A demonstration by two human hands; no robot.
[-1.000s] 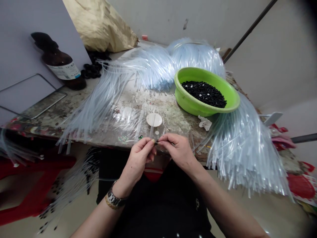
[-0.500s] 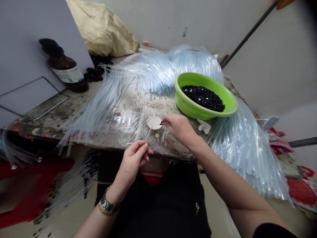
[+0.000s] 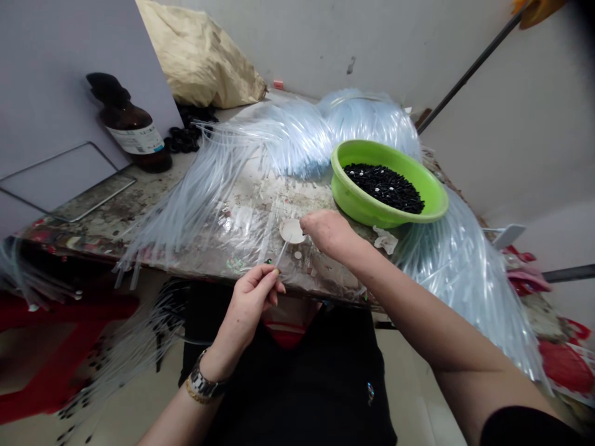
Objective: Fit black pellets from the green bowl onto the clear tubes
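Observation:
My left hand (image 3: 253,297), wearing a watch, pinches a thin clear tube (image 3: 281,254) close to the table's front edge. The tube's far end points up over a small white round dish (image 3: 292,227). At the dish's right edge my right hand (image 3: 330,232) is closed in a pinch. A small dark bit shows at its fingertips, a little black piece mostly hidden by the fingers. Behind that hand stands a green basin (image 3: 344,189) holding many small black pieces (image 3: 385,186) and several white bits.
Bundles of clear tubes (image 3: 186,198) lie on the left, across the back and on the right (image 3: 460,279). A brown bottle (image 3: 132,127) and a wire frame (image 3: 74,217) stand at the left. Crumpled tissue (image 3: 385,240) sits by the basin; finished-looking black-tipped tubes (image 3: 125,353) hang below left.
My right hand has shifted slightly and turned, so its fingertips and the black piece show less. My left hand holds the tube in nearly the same place. The view has moved a little.

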